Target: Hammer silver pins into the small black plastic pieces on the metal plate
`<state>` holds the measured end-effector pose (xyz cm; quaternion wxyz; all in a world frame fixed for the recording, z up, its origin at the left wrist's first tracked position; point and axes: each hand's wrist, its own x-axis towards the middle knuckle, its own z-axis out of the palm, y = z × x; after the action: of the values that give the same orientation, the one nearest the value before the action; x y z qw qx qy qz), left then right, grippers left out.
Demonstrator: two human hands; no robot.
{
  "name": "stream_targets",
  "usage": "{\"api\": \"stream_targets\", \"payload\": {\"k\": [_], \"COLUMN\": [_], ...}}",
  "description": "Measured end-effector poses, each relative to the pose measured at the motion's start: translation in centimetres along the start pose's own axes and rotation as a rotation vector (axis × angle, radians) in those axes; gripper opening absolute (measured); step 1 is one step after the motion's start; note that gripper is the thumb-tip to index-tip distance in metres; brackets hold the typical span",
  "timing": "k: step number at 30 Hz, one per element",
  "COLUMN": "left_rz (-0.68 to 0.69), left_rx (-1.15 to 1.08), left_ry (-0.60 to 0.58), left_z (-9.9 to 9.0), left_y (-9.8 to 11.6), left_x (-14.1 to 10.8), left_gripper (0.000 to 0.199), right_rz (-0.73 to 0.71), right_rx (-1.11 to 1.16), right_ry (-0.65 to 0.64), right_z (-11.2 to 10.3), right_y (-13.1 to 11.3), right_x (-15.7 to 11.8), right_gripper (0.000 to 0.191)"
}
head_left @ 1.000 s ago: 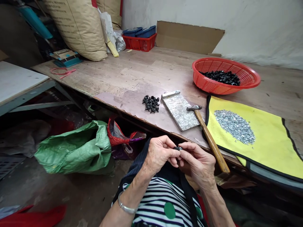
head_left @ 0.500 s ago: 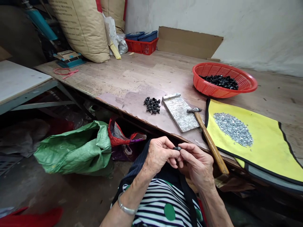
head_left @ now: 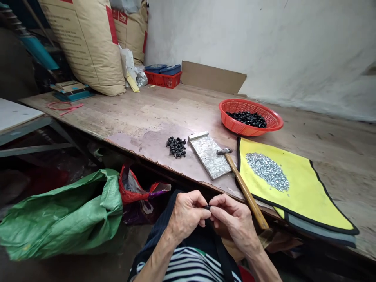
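Between the fingertips of my two hands is a small black part (head_left: 208,207), mostly covered by the fingers. My left hand (head_left: 188,214) pinches one end of it, and my right hand (head_left: 232,214) pinches the other, both above my lap at the bench edge. Beyond them lies a metal plate (head_left: 210,156) with a raised strip at its far end. A hammer (head_left: 243,184) with a wooden handle rests with its head on the plate. Left of the plate sits a pile of small black parts (head_left: 176,147). Small silvery metal pieces (head_left: 267,170) are heaped on a yellow cloth (head_left: 305,184).
A red plastic basket (head_left: 229,124) with many black parts stands behind the cloth. Large paper sacks (head_left: 85,47) and a red crate (head_left: 163,80) are at the back left. Below the bench edge sit a green sack (head_left: 67,211) and a red bag (head_left: 132,192).
The camera view has tilted up and turned a little right. Both hands still pinch the small black part; its ring-like end, visible before, is now hidden by fingers.
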<state>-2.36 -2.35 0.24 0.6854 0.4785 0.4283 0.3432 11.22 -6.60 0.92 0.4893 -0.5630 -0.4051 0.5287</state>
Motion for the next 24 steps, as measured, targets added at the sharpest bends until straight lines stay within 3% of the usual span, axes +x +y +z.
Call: {"api": "stream_targets", "payload": {"k": [4, 7, 10, 12, 14, 16, 19, 21, 24], "left_rz": [0.002, -0.009, -0.052, -0.073, -0.088, -0.092, -0.046, 0.097, 0.407], "left_rx": [-0.125, -0.123, -0.075, -0.04, -0.014, 0.014, 0.137, 0.323, 0.715], "left_ry": [-0.067, 0.011, 0.061, 0.062, 0.076, 0.12, 0.255, 0.37, 0.468], "left_z": [-0.3, -0.4, -0.2, -0.1, -0.3, -0.9, -2.4, -3.5, -5.1], "left_y": [0.1, 0.2, 0.1, 0.0, -0.1, 0.0, 0.5, 1.3, 3.0], "left_x": [0.3, 0.5, 0.8, 0.9, 0.9, 1.0, 1.6, 2.7, 5.4], "left_gripper": [0.026, 0.032, 0.026, 0.02, 0.014, 0.011, 0.005, 0.002, 0.007], "right_rz": [0.065, 0.067, -0.198, -0.289, -0.296, -0.277, -0.22, -0.217, -0.258], "right_rx": [-0.079, -0.121, -0.015, 0.023, 0.012, -0.049, -0.249, -0.556, -0.698], "right_ry": [-0.076, -0.102, 0.249, 0.405, 0.457, 0.45, 0.364, 0.227, 0.073], "right_z": [-1.3, -4.4, -8.5, -10.7, -11.6, -11.1, -8.6, -6.5, -4.3], "right_y": [-1.8, -4.8, -9.1, -11.5, -12.3, -11.1, -7.1, -4.6, -2.9], "right_x": [1.3, 5.3, 10.8, 13.5, 14.5, 13.6, 9.9, 7.1, 4.3], "right_gripper": [0.011, 0.014, 0.019, 0.012, 0.015, 0.022, 0.027, 0.023, 0.024]}}
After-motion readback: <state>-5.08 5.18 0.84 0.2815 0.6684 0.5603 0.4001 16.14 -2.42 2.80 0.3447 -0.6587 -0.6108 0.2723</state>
